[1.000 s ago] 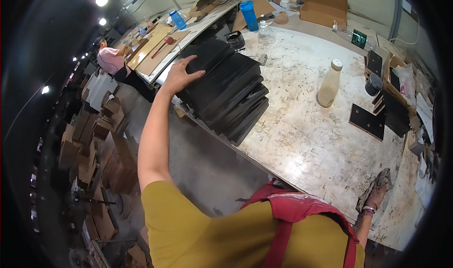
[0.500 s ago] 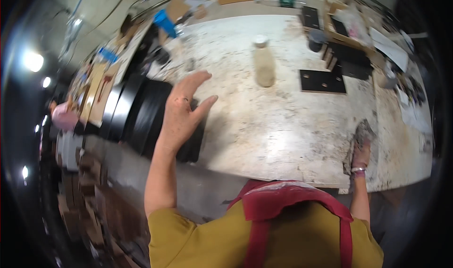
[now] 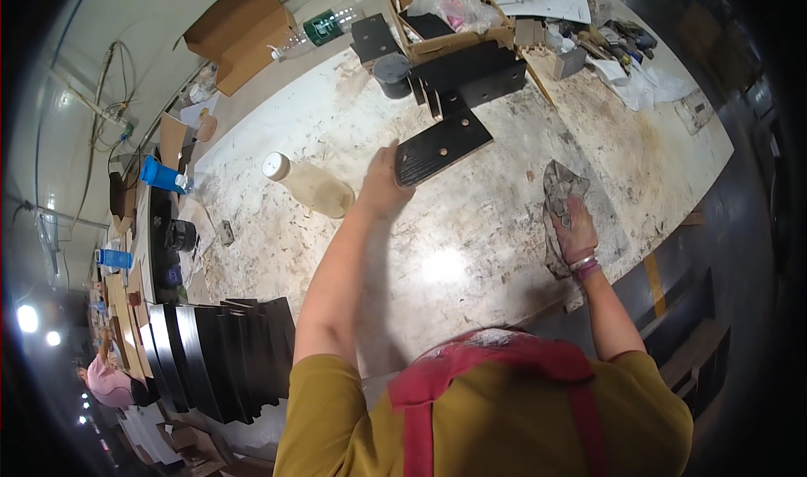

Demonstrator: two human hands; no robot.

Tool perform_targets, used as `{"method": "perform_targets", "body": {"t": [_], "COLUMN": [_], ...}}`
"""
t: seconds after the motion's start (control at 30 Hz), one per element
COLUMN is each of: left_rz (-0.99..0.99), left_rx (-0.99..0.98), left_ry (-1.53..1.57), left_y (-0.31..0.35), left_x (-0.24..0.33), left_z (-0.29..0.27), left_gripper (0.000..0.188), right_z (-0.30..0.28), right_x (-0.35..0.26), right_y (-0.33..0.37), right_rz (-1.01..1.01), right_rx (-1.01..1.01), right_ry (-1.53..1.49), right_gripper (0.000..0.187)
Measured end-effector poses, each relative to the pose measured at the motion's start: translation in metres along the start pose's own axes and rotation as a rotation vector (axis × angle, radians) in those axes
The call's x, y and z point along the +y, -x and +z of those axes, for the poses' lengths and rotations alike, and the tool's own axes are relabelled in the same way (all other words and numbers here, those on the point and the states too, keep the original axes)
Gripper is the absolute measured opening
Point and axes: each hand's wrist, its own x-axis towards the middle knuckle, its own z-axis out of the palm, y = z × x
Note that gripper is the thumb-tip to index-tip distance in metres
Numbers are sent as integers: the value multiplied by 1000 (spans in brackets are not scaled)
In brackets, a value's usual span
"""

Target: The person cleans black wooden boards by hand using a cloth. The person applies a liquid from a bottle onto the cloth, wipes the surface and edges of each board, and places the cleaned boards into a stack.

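At the middle of the table, my left hand (image 3: 385, 181) closes on the left end of a flat black board (image 3: 445, 148) with several round holes. Its fingers are at the far edge and its thumb by the near one. My right hand (image 3: 575, 235) presses a crumpled, dirty grey rag (image 3: 565, 184) on the stained white tabletop, the fingers partly bunched in the cloth. A cloudy plastic bottle with a white cap (image 3: 313, 187) is left of my left hand. More black boards (image 3: 471, 72) stand on edge just behind the flat one.
A dark round container (image 3: 392, 75) and a cardboard box (image 3: 454, 47) with plastic bags are at the back. Black panels (image 3: 218, 351) are stacked at the left. A blue bottle (image 3: 161, 174) lies far left. Tools (image 3: 622, 42) clutter the back right. Another person (image 3: 111, 382) is far left.
My left hand has gone from the air above the black panels to the flat board and taken hold of its end. The view has turned right. My right hand stays on the rag.
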Motion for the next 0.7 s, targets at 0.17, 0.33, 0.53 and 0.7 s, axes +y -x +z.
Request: {"method": "perform_targets", "body": {"t": [0.17, 0.33, 0.53, 0.7], "left_rz": [-97, 98, 93, 112], "left_rx": [67, 77, 173, 206], "left_ry": [150, 159, 139, 188], "left_y": [62, 169, 208, 209], "left_x": [42, 58, 53, 47], "left_z": [7, 28, 51, 57], "left_gripper": [93, 94, 90, 84], "right_z": [10, 9, 24, 48], "right_x": [17, 30, -176, -110], "right_y": [1, -9, 35, -43], "right_rz": [21, 148, -741, -329], "right_rx": [-21, -34, -417, -158], "right_ry": [92, -188, 7, 108], "right_gripper": [49, 53, 36, 28]}}
